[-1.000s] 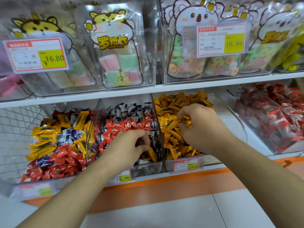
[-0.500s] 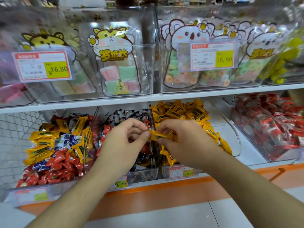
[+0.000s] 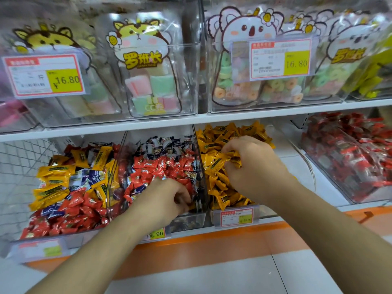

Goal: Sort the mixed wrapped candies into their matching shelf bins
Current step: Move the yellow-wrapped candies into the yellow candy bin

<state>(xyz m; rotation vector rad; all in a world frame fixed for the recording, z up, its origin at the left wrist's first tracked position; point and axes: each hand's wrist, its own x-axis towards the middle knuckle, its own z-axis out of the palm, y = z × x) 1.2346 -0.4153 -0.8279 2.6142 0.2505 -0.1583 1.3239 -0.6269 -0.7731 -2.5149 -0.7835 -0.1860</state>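
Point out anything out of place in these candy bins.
The left bin mixes yellow, red and blue candies where the yellow bin holds one kind. The middle bin has red candies heaped over dark-wrapped ones. The left hand digs there; the right hand grips yellow candies.

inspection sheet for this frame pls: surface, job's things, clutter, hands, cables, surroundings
Surface: white lower shelf with an orange front strip.
Job's things: left bin holds mixed yellow, red and blue-white candies; middle bin holds red and dark ones; yellow candy bin holds only yellow; red candy bin at far right.
Clutter: nothing seen.
Hands: left hand curled in the middle bin, hold unclear; right hand with fingers gripping yellow candies.
Cables: nothing seen.
Surroundings: upper shelf bins of cartoon-animal sweet bags, price tags reading 16.80, wire mesh at left.
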